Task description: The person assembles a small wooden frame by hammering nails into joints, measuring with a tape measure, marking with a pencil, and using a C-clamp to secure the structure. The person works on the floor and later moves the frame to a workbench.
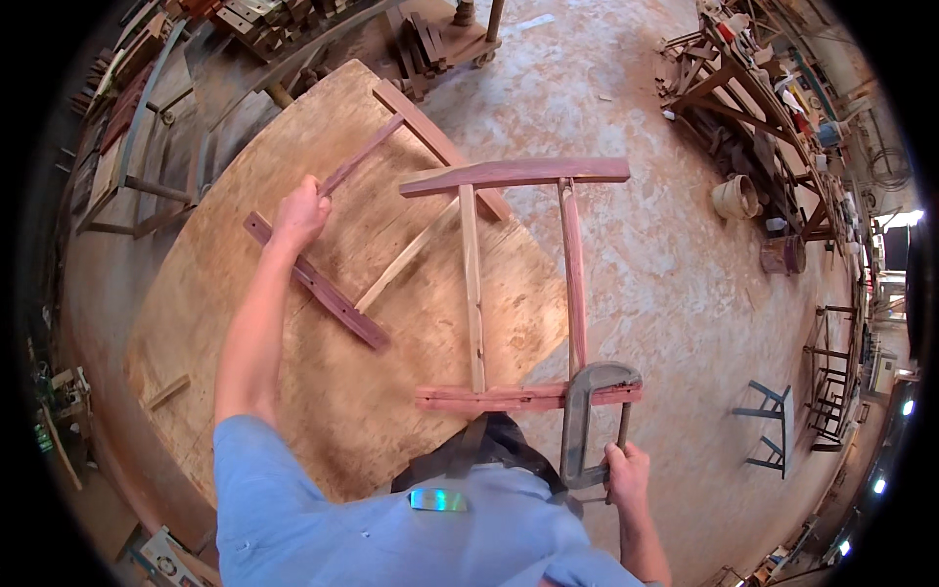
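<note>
My left hand is closed round a reddish crosspiece of a wooden frame that lies on a plywood board. That frame has two dark reddish rails, a near one and a far one, plus a paler crosspiece. A second wooden frame stands in front of my body, with a curved far rail, a near rail and two long crosspieces. A grey C-clamp sits over the near rail's right end. My right hand wraps the clamp's screw rod.
The large plywood board spreads beneath the left frame, with a small wood strip on it. Benches with stacked wood stand at the far left. Buckets and a cluttered rack line the right. A grey-blue stool-like frame rests on the dusty floor.
</note>
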Demonstrator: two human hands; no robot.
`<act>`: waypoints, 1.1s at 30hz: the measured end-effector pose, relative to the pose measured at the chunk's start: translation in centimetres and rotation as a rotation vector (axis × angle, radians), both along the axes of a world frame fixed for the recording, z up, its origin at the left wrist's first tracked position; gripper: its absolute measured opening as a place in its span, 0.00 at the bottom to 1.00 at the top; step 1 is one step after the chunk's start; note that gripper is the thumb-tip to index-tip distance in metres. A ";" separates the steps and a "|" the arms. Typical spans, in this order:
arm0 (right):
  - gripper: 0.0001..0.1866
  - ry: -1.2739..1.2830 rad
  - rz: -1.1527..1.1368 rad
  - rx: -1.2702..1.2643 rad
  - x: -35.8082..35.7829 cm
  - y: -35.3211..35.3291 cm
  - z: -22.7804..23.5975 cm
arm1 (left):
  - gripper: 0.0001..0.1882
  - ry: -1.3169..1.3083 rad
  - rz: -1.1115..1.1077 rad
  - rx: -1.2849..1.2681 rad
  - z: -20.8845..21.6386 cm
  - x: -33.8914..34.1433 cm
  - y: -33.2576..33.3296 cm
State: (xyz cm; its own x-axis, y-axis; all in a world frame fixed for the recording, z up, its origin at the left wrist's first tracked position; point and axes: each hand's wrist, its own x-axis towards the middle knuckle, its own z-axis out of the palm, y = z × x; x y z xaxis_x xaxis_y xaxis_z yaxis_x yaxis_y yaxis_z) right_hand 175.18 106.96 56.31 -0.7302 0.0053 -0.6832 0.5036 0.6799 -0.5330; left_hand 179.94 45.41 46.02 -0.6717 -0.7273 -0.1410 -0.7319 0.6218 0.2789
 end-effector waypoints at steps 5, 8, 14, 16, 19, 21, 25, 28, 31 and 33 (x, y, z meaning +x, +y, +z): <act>0.15 0.004 0.071 -0.025 -1.2 -0.1 -0.4 | 0.17 0.237 0.160 -0.008 5.5 3.5 3.6; 0.14 0.025 0.100 -0.115 -1.7 0.9 -2.0 | 0.16 0.369 0.168 0.018 8.0 5.6 5.8; 0.14 0.111 0.245 -0.132 -2.8 0.3 -1.8 | 0.15 0.611 0.313 0.059 9.8 7.8 11.7; 0.14 0.128 0.292 -0.132 -3.3 0.2 -1.6 | 0.15 0.684 0.356 0.086 10.3 7.6 14.0; 0.14 0.145 0.363 -0.159 -3.6 -0.5 -0.5 | 0.14 0.755 0.391 0.057 10.5 7.3 16.7; 0.14 0.205 0.425 -0.156 -3.6 -0.4 -0.3 | 0.14 0.776 0.372 0.024 9.9 7.3 17.8; 0.15 0.216 0.501 -0.170 -4.0 0.9 -1.3 | 0.15 0.868 0.339 -0.003 10.2 6.5 20.4; 0.15 0.245 0.565 -0.154 -3.9 1.1 -1.2 | 0.16 0.903 0.304 -0.006 10.1 6.8 21.4; 0.15 0.285 0.615 -0.122 -4.0 1.2 -1.0 | 0.18 0.976 0.285 0.036 10.1 6.7 22.5; 0.15 0.307 0.617 -0.137 -4.0 1.4 -1.3 | 0.19 0.991 0.244 0.025 9.6 6.8 22.6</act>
